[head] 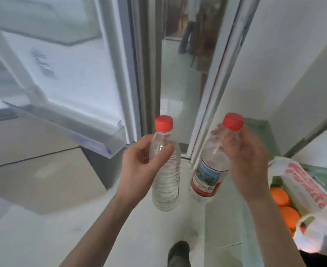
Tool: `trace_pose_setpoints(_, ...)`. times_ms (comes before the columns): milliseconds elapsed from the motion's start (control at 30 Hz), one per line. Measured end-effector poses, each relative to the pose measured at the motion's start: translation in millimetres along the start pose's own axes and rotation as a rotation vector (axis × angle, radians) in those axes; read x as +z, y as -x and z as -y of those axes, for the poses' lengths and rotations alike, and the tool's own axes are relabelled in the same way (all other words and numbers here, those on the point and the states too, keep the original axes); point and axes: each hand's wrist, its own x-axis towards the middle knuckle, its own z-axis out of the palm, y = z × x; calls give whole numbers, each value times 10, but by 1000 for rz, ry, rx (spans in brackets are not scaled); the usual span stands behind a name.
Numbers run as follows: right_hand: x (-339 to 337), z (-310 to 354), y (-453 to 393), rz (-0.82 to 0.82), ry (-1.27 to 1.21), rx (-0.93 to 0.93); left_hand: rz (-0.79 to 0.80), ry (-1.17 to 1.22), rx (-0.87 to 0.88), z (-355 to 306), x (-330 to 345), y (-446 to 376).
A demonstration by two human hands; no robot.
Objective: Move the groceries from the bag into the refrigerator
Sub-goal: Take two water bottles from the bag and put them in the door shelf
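Note:
My left hand grips a clear, unlabelled water bottle with a red cap, held upright at centre. My right hand holds a second red-capped water bottle near its neck; this one carries a blue and red label and tilts slightly left. A white plastic bag with red print lies at the right on a glass shelf, open, with oranges and something green inside. The refrigerator door stands open at the left, its clear door bin level with my left hand.
A glass shelf of the refrigerator lies behind my right hand. A white tiled floor spreads below. My dark shoe shows at the bottom. A gap between door and cabinet opens on a room beyond.

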Motion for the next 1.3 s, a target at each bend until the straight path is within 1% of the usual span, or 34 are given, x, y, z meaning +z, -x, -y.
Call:
trace_pose_setpoints(133,551,265,199,146,-66,-27,-117,-16,0,-163,-562,426)
trace_pose_setpoints(300,1177,544,394,374,-237,-68,-267,-45,32,-387,-1147,877)
trace_pose_setpoints(533,2034,823,484,571,-328,-94,-484,-89,75,-661,-1858,1211)
trace_pose_setpoints(700,2658,931,466,668,-369,-73,-582,-118,88,-782,-2374,1257)
trace_pose_setpoints(833,3131,965,424,714,-399,-49,-630,-126,96,-848,-2773,1150)
trace_pose_setpoints(900,3347,942,383,711,-395,-41,-642,-141,94,-867,-2983,1050)
trace_pose_setpoints(1100,3948,890,158,628,-380,-7,-650,-160,76,-968,-3591,545)
trace_pose_setpoints(1300,4426,834,-157,505,-335,45,-622,-176,47,-1043,-4049,-110)
